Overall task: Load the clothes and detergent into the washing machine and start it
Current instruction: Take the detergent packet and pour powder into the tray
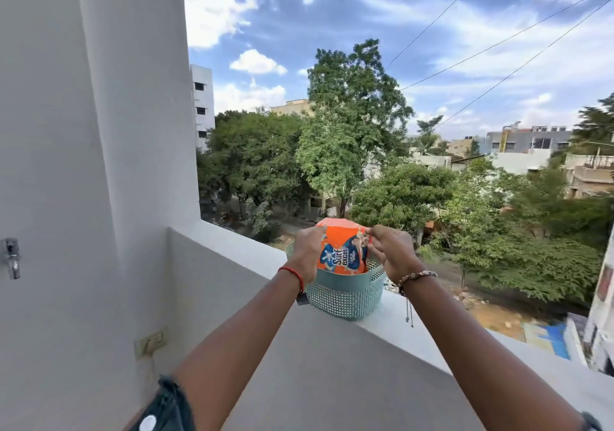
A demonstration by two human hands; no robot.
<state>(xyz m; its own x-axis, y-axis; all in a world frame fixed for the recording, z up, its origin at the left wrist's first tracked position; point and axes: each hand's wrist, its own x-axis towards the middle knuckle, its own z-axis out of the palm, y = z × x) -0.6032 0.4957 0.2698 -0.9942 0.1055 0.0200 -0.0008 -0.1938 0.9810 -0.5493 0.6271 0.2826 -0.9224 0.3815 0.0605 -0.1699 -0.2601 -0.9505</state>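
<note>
An orange and blue detergent packet [342, 254] stands upright in a small teal perforated basket [345, 294] on top of the white balcony parapet [415, 334]. My left hand [307, 254] grips the packet's left edge. My right hand [388, 251] pinches its upper right corner. Both arms reach forward over the parapet wall. The lower part of the packet is hidden inside the basket. No washing machine or clothes are in view.
A white wall and pillar [99, 131] rise on the left, with a metal tap [11, 257] and a wall socket [149, 342] lower down. Beyond the parapet is a drop to trees, a street and buildings.
</note>
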